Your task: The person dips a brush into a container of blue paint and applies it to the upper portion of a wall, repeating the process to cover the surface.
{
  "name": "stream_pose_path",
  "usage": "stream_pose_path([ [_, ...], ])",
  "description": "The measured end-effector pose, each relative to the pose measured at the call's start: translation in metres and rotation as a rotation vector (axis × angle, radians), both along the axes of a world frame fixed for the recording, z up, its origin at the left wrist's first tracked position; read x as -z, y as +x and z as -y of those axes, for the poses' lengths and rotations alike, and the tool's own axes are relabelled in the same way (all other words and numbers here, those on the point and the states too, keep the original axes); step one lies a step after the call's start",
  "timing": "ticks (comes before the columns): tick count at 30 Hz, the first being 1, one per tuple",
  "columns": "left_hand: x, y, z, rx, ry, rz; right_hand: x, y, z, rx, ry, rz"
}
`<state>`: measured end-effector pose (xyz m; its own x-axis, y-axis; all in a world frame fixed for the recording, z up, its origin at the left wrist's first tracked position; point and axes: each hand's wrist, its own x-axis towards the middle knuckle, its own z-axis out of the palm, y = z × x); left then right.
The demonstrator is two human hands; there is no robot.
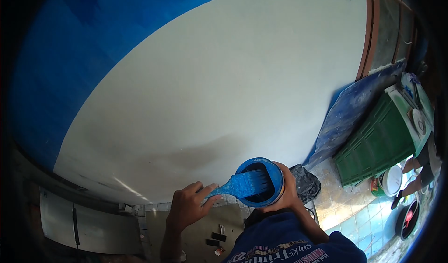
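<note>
Our dark blue shirt (275, 230) carries white and red lettering (285, 253) at six o'clock; left hand (186, 207), right hand (288, 192) bare.

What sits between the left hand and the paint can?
Only the blue paintbrush. Its handle is gripped by the left hand and its bristles reach into the mouth of the paint can, which the right hand holds. Head view.

Blue-coated brush (241, 185) rests bristles-first inside the open blue paint can (279, 175).
</note>
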<state>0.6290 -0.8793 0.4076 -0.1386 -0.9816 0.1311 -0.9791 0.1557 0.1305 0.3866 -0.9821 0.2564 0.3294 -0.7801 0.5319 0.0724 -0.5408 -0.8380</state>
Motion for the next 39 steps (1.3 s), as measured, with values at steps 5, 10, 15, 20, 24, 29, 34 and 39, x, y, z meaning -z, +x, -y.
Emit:
stream_pose_path([
  [5, 0.003, 0.006, 0.002, 0.048, -0.085, -0.041, 0.007, -0.001, -0.001, -0.025, 0.032, 0.02],
  [10, 0.004, 0.002, 0.003, 0.051, -0.064, -0.097, 0.01, -0.003, -0.002, -0.013, 0.015, 0.005],
  [15, 0.015, 0.006, 0.005, 0.04, -0.026, -0.172, 0.006, -0.006, -0.003, 0.009, 0.038, -0.011],
  [20, 0.019, 0.006, 0.005, 0.047, -0.091, -0.178, 0.008, -0.008, -0.004, 0.027, 0.015, 0.006],
  [24, 0.013, 0.005, 0.008, 0.057, -0.085, -0.138, 0.008, -0.009, 0.001, 0.015, 0.021, 0.024],
  [29, 0.01, 0.005, 0.008, 0.053, -0.038, -0.102, 0.001, -0.013, -0.005, 0.086, 0.027, -0.023],
  [34, 0.015, 0.014, 0.01, 0.01, -0.016, -0.15, -0.009, 0.003, -0.003, -0.076, 0.254, 0.172],
  [39, 0.014, 0.018, 0.018, 0.014, -0.015, -0.303, -0.046, -0.015, 0.007, -0.204, 0.273, 0.059],
])
